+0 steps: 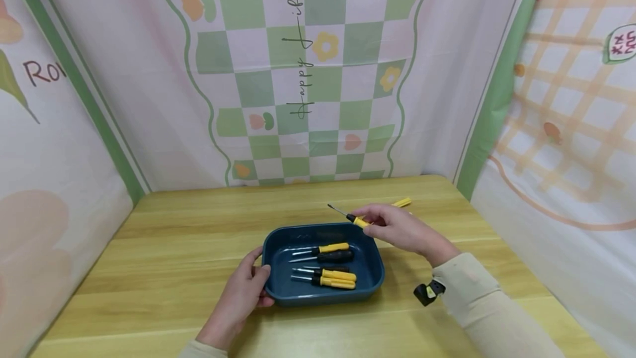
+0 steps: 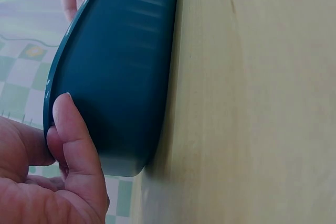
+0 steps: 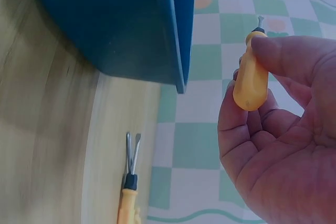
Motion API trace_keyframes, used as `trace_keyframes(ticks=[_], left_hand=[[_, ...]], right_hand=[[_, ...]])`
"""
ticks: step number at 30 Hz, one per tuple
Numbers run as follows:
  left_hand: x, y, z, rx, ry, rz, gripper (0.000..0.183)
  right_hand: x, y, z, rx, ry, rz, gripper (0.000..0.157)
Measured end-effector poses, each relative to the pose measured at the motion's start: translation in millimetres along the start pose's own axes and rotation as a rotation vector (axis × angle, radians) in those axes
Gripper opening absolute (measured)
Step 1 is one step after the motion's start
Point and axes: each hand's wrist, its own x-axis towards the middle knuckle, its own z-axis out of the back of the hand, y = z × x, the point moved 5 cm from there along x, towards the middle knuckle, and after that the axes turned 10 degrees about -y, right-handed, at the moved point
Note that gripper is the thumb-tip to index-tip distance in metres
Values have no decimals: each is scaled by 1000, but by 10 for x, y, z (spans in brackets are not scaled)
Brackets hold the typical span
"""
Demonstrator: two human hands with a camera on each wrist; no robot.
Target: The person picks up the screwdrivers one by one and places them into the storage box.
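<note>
My right grip [image 1: 397,228] pinches a driver [image 1: 361,222] by its yellow handle, thumb against fingers, up by the far right corner of the box [image 1: 303,235]. The shaft points up and to the left in my head view and touches nothing. I judge it light and stiff: what looks like hard plastic over a slim metal shaft, hardly fragile. The handle shows flat sides, which should keep it from rolling between the fingertips, though the plastic may be a bit slick. I'd take it mid-handle, just behind the dark collar, and keep clear of the thin tip.

My left grip [image 1: 245,279] has the box's left end pinched at the rim. The walls look smooth and rigid; I expect it to slide easily on the surface [image 1: 174,247], so that rim is the right place to steady it.

Inside lie yellow drivers [image 1: 338,280] and a black driver [image 1: 335,257], shafts to the left. Spare drivers [image 3: 127,200] rest on the surface to the box's right.
</note>
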Motion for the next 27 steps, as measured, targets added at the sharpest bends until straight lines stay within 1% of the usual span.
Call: trace_keyframes(ticks=[7, 18, 27], left_hand=[[9, 12, 2, 5, -1, 1, 54], [6, 15, 4, 2, 4, 0, 55], [1, 11, 3, 4, 4, -1, 54]], right_hand=[[1, 72, -59, 21, 22, 3, 38], [-20, 166, -139, 23, 58, 62, 37], [-39, 220, -206, 25, 93, 83, 36]])
